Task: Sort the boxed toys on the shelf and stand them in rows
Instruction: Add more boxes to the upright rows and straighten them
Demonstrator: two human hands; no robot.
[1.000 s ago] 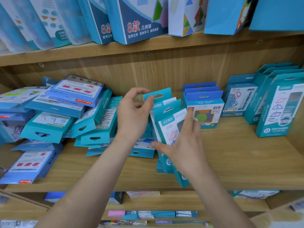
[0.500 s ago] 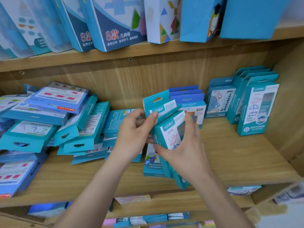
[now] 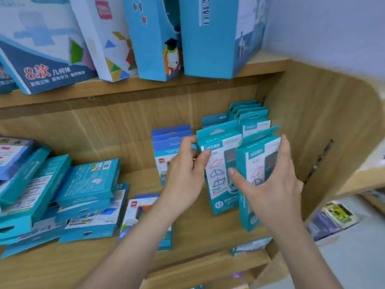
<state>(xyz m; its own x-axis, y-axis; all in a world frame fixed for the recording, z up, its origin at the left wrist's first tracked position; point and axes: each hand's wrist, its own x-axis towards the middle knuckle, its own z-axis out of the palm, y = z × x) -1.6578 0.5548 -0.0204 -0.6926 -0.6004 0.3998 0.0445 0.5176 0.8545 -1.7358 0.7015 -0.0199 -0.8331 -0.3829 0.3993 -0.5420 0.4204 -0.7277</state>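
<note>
teal left box (image 3: 218, 172) held by left hand (image 3: 185, 176), right box (image 3: 259, 163) gripped by right hand (image 3: 270, 188), both upright beside standing row (image 3: 248, 113) on shelf (image 3: 208, 243); flat pile (image 3: 87, 190) leftward not yet stood, roughly half done.

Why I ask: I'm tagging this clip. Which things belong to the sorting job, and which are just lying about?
Job: left hand, gripping left teal box; right hand, gripping right teal box; standing teal row; standing blue row; toppled pile.
Lying about: big boxes overhead; packets lower right.
</note>
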